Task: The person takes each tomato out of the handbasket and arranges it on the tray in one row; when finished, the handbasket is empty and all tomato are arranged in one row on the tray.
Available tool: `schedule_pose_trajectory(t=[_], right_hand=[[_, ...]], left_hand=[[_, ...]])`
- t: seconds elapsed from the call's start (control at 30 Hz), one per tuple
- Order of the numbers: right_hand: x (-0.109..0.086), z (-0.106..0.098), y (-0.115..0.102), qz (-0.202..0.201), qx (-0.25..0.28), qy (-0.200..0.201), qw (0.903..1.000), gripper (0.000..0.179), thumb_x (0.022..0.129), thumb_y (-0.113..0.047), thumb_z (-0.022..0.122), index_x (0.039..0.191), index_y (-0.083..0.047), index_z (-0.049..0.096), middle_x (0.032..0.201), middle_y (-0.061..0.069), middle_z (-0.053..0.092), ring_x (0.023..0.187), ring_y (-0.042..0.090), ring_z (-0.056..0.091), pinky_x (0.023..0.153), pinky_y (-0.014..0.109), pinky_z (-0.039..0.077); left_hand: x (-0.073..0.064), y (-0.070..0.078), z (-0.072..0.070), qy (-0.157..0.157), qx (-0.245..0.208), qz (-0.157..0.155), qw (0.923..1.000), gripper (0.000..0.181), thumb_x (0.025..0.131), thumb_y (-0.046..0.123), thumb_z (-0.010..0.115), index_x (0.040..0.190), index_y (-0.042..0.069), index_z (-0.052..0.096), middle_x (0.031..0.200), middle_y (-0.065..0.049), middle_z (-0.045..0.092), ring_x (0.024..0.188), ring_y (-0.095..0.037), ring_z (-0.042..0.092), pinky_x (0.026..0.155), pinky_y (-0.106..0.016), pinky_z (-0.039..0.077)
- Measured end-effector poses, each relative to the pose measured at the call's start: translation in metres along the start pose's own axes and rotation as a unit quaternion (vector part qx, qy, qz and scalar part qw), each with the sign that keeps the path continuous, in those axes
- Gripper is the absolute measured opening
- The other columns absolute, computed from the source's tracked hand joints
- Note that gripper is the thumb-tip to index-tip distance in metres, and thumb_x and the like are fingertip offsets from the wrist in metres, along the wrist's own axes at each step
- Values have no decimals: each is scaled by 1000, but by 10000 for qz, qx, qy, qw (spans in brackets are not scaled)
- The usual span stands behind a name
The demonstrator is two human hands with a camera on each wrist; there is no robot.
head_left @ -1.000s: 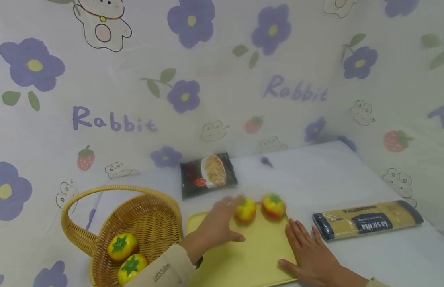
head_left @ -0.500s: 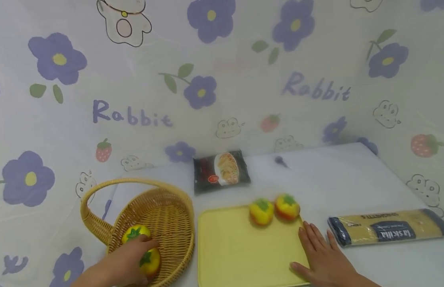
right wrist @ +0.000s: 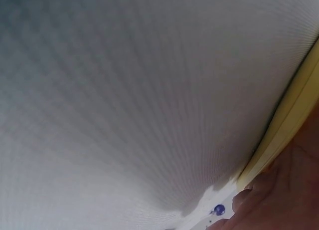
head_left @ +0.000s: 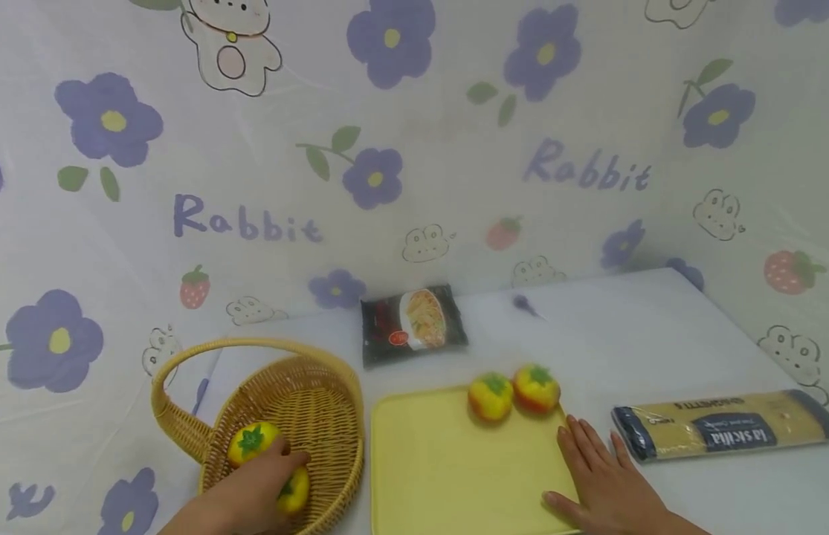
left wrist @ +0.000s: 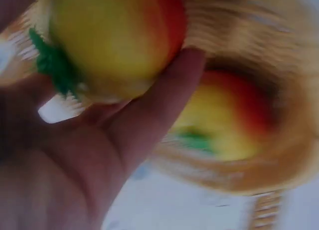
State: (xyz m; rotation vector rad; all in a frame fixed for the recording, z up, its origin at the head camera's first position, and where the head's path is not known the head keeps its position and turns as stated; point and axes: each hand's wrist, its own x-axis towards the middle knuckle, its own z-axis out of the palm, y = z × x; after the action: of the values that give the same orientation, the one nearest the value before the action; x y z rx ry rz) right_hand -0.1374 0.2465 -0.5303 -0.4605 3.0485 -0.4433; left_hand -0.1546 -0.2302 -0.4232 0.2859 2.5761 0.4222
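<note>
My left hand [head_left: 250, 487] is inside the wicker basket [head_left: 330, 427], its fingers and thumb round a yellow-red persimmon [head_left: 295, 492] with a green leafy top. The left wrist view shows that persimmon [left wrist: 117, 38] in the grasp, partly covered by the fingers. Beside it in the basket lies a second persimmon [head_left: 248, 446]. To the right, two more persimmons, a left one [head_left: 491, 401] and a right one [head_left: 537, 390], sit side by side at the far right corner of the yellow tray [head_left: 447, 472]. My right hand [head_left: 604, 483] rests with straight fingers against the tray's right edge.
A black noodle packet [head_left: 414, 325] lies behind the tray, near the flower-printed backdrop. Right of my right hand is a long spaghetti pack [head_left: 725, 425]. The basket's arched handle [head_left: 186, 357] rises at the left.
My left hand has moved from the tray's persimmons left into the basket and taken hold of one there. The view has shifted slightly. My right hand stays at the tray's edge.
</note>
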Motion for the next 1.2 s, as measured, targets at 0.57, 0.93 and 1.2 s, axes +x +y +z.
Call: schedule_pose_trajectory(t=[0.57,0.93,1.2], right_hand=[[-6,0,-1,62,-198,46,9998,88,90,-65,46,151,-4,27,159,14,19,145,38,19,103,24,-31],[-6,-3,-6,34,-245,183,9995,90,89,-66,47,150,-3,28,159,15,20,146,37,19,117,57,0],[-7,-3,-4,62,-176,141,9997,89,89,-66,47,150,-4,28,159,14,19,146,37,19,117,57,-3]], left_hand=[[77,143,-5,969,171,2364,9667,69,67,22,85,126,12,50,114,-4,54,99,-19,54,86,-35,48],[146,141,31,1827,256,1872,9648,63,67,18,85,121,6,55,105,-10,59,94,-25,57,88,-40,49],[156,153,35,1778,165,1979,9638,68,69,15,82,129,2,54,116,-16,57,101,-28,57,96,-41,47]])
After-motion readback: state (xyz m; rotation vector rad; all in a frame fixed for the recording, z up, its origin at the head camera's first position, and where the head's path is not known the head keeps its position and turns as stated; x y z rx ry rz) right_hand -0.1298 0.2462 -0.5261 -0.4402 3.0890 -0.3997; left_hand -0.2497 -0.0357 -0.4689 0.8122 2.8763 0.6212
